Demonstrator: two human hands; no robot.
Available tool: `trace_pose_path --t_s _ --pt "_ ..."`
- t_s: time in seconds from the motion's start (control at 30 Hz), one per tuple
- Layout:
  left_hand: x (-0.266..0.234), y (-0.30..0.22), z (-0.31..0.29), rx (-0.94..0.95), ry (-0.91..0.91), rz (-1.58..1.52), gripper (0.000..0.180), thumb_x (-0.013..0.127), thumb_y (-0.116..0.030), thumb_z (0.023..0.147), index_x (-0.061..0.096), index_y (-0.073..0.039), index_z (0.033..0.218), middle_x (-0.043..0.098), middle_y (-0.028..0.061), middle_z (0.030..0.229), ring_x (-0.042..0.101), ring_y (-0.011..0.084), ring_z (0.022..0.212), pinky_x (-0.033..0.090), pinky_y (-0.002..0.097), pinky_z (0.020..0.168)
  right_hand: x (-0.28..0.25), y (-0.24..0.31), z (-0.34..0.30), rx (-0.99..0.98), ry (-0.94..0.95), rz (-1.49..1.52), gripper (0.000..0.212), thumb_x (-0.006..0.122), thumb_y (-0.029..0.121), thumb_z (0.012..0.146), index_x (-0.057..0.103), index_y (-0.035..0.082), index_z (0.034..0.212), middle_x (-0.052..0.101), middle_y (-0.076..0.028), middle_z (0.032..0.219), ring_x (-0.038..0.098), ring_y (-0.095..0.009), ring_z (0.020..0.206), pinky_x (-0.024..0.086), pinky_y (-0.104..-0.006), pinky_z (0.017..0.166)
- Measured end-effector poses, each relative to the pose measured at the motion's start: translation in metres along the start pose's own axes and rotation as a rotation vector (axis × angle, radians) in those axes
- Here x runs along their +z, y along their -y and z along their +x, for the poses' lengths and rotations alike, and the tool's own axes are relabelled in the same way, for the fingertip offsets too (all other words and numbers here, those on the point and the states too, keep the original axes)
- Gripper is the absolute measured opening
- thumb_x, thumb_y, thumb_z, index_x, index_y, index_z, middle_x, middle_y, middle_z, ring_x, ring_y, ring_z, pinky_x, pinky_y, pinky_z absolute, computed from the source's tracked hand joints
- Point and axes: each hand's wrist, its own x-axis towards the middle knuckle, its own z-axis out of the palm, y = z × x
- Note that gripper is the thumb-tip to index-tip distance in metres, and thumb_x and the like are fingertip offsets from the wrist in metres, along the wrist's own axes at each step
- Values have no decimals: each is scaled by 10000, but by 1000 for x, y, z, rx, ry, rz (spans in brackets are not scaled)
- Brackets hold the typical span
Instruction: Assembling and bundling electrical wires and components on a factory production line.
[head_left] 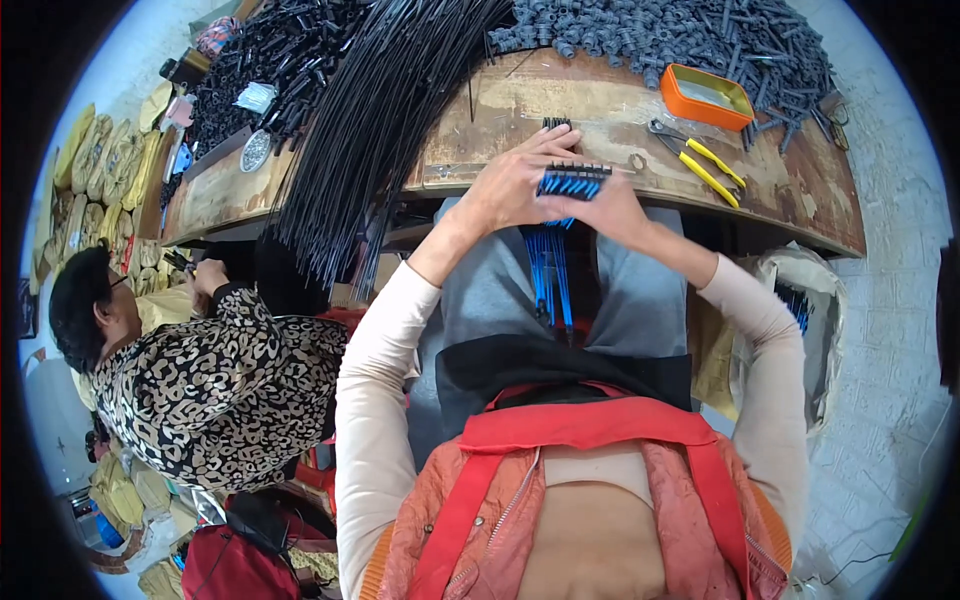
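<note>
At the table's near edge, my left hand and my right hand are close together around a bundle of thin blue rods with black ends. Its lower part hangs over my lap, and black tips show past my left fingers. Between the hands, a row of blue pieces with black tops stands out above the fingers; whether it belongs to the same bundle I cannot tell. My left fingers lie pressed together across the bundle. My right hand, slightly blurred, curls round the row from the right side.
A sheaf of long black rods overhangs the wooden table. Behind lie piles of black parts and grey parts. An orange tin and yellow-handled pliers are at right. A co-worker sits at left.
</note>
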Motion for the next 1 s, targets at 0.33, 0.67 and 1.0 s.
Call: trace_pose_path --t_s 0.33,0.67,1.0 --pt "-7 -71 18 -206 249 -544 349 747 -253 857 655 -57 1130 689 29 1043 635 137 1021 517 314 905 -71 131 -4 -193 76 -25 252 695 192 862 700 -1 1023 711 -113 900 681 -185 811 526 -290 766" --pt "67 -51 -18 -319 343 -533 388 763 -275 838 653 -45 1131 680 26 1044 615 147 1021 498 326 904 -19 34 -59 145 -117 494 293 708 179 873 666 -7 1095 717 -113 997 687 -177 960 537 -303 854" --pt "68 -57 -13 -197 244 -346 726 837 -353 749 518 -19 1310 552 104 1284 454 203 1246 330 377 1088 -31 37 -62 261 -166 522 274 704 84 856 665 -7 1112 721 -75 984 660 -136 931 523 -300 846"
